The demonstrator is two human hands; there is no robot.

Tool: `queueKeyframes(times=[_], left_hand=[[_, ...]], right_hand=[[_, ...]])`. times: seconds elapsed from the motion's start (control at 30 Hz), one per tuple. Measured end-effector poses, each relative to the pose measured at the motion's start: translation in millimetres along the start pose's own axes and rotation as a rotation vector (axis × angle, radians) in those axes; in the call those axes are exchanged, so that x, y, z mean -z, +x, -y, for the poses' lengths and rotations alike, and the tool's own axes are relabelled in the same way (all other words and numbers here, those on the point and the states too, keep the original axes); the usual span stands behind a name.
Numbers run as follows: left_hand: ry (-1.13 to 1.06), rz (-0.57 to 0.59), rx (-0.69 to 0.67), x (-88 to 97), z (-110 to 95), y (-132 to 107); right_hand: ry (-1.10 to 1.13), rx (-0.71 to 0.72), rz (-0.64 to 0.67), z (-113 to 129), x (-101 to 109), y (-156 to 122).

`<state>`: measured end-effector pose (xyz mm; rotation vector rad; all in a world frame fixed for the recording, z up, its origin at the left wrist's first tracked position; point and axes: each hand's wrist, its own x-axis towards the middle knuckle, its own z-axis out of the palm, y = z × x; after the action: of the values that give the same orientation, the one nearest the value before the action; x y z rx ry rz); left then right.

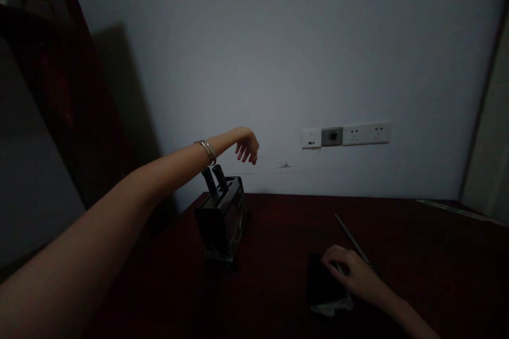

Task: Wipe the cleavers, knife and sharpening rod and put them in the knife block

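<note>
Dark desk [417, 233] by wall: left hand [246, 145] hangs loose, holding nothing, over knife block [222, 217] at the back edge; right hand [352, 270] presses on black cloth [324, 286].

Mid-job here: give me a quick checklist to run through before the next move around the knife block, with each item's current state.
1. Left hand clear of the knife block: ok, raised above it, fingers hanging loose.
2. Knife handles seated in the block: ok, two stand up from its top.
3. Right hand steady on the table: ok, resting on a dark object.
4. Thin rod gripped: cannot tell.
5. Lighting adequate: not ok, dim.
</note>
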<state>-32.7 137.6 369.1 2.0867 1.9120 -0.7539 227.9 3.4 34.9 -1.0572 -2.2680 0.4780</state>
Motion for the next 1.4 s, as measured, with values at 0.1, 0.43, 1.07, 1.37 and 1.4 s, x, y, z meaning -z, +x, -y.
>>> queueKeyframes(times=[0.1, 0.43, 1.07, 1.37, 1.4], left_hand=[[0.046, -0.156, -0.145, 1.7, -34.5, 2.9], [-0.086, -0.500, -0.633, -97.3, -147.7, 8.5], [-1.003, -0.226, -0.521, -269.3, -191.9, 76.6], [-1.058, -0.245, -0.529, -262.8, -174.8, 78.3], [-1.061, -0.245, -0.528, -262.5, -173.2, 78.4]], right_hand=[[-0.012, -0.002, -0.041, 1.6, 5.1, -0.5], [-0.085, -0.288, -0.311, -12.5, 35.1, -1.5], [-0.048, -0.728, -0.250, -49.9, 82.8, -23.7], [-0.148, -0.742, -0.209, -43.8, 74.4, -41.6], [-0.158, -0.743, -0.203, -42.6, 73.4, -43.1]])
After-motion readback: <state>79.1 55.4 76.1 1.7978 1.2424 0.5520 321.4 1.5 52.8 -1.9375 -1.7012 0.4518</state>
